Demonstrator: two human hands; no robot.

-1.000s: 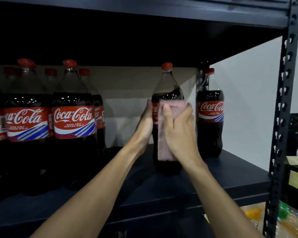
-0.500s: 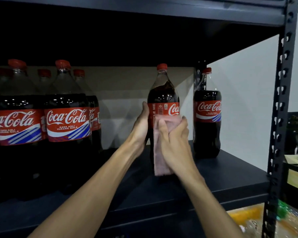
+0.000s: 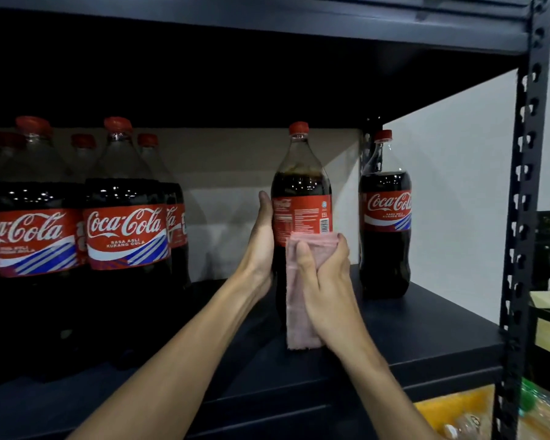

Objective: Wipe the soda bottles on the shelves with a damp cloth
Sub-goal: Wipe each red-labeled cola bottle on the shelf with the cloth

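Your bottle (image 3: 300, 185) stands upright on the dark shelf (image 3: 426, 338), about the middle of it, red cap (image 3: 298, 128) on. Its label (image 3: 302, 217) shows you the fine print and the barcode, not the logo.

Your left grip (image 3: 261, 246) holds the bottle from its left side. The palm lies against the label and the dark body below it, and the thumb points up along the edge. The fingers go behind the bottle, so you cannot see how far they wrap.

Your right grip (image 3: 326, 281) holds the cloth (image 3: 299, 328), a pink folded strip, flat against the front of the bottle just under the label. The thumb lies on the cloth's left part and the fingers curl over its top right corner. The cloth hangs down the bottle, and its lower end reaches about to the bottle's foot near the shelf.

The right bottle (image 3: 385, 236) stands apart at the shelf's far right corner, logo toward you, beside the back post. The left bottles (image 3: 126, 236) stand crowded together in rows, well apart from yours, logos forward.

A perforated front post (image 3: 521, 217) runs up the right side. An upper shelf (image 3: 267, 27) closes the top.
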